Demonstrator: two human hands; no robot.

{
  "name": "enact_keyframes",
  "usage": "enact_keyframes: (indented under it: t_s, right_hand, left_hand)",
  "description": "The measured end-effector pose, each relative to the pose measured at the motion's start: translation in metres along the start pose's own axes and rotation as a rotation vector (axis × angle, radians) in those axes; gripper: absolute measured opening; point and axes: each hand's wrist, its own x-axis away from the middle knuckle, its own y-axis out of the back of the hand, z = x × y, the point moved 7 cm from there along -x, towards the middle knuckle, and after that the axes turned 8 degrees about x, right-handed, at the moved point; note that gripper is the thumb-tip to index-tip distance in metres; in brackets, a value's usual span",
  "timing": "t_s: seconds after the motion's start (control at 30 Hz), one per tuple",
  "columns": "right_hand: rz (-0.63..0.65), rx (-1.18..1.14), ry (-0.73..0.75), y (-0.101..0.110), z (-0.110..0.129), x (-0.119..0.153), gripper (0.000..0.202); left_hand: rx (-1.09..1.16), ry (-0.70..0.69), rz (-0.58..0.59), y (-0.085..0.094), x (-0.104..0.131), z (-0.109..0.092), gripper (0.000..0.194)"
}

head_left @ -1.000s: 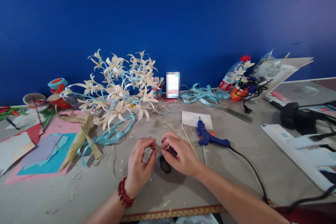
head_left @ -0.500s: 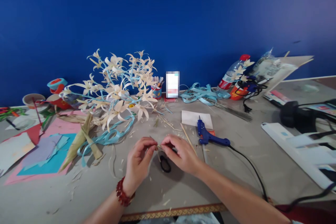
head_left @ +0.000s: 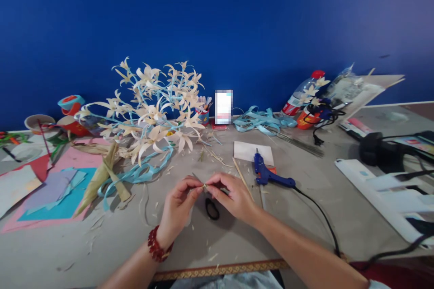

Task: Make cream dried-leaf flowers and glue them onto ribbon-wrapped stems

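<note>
My left hand (head_left: 183, 196), with a red bead bracelet at its wrist, pinches one end of a small pale piece (head_left: 205, 186). Fingertips of my right hand (head_left: 233, 194) close on the same piece from the other side. It looks like a thin strip of dried husk, but it is too small to be sure. Just below the fingers lie scissors (head_left: 212, 210), their black handle loop showing and the rest partly hidden by my hands. To the right, a blue glue gun (head_left: 271, 175) rests with its nozzle over a white card (head_left: 242, 151).
Branches of cream artificial flowers (head_left: 152, 113) stand at the back left. Light blue ribbon (head_left: 259, 119), thin wires (head_left: 301, 144) and a plastic bottle (head_left: 298, 95) lie along the wall. Coloured paper (head_left: 61, 198) and dried husks (head_left: 98, 178) are at left. The glue gun's cord (head_left: 325, 212) runs right.
Both hands stay together at nearly the same spot, fingertips shifting slightly around the small pale piece. The view has tilted a little; the objects on the table keep their places.
</note>
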Motion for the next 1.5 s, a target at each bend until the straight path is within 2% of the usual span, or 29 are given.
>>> enact_keyframes:
  t_s: [0.23, 0.73, 1.03, 1.27, 1.5]
  right_hand:
    - [-0.053, -0.025, 0.081, 0.003, 0.003, 0.001, 0.009]
    - [-0.047, -0.081, 0.155, 0.003, 0.01, 0.001, 0.014]
    - [-0.101, 0.031, 0.214, 0.004, 0.011, 0.004, 0.013]
    - [-0.073, 0.049, 0.023, 0.002, 0.002, 0.006, 0.018]
    - [-0.071, 0.143, 0.101, 0.003, 0.008, 0.006, 0.019]
  left_hand:
    - [0.123, 0.103, -0.051, 0.002, 0.0, 0.007, 0.011]
    - [0.233, 0.188, 0.03, -0.005, 0.004, 0.011, 0.009]
    - [0.377, 0.317, 0.034, -0.008, 0.007, 0.023, 0.011]
    - [0.358, 0.278, 0.053, -0.007, 0.006, 0.02, 0.007]
    - [0.306, 0.24, 0.048, -0.006, 0.004, 0.016, 0.007]
